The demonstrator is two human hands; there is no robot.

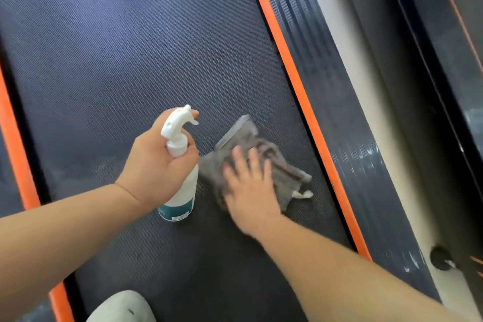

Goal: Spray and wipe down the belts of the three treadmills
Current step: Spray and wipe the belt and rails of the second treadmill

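Pressing flat, straight fingers [239,162] of the right hand [251,191] pin the grey cloth [274,165] to the belt [130,47], at 3 o'clock from the spray bottle [183,198]. The left hand [159,170] grips the bottle's neck, fingers curled. I'd hold the palm flat, overlapping strokes toward the orange strip [295,81] at 2 o'clock. The bottle is opaque; its fill cannot be told.

Hands [203,178], bottle [180,165], cloth [261,154] on belt [130,60]
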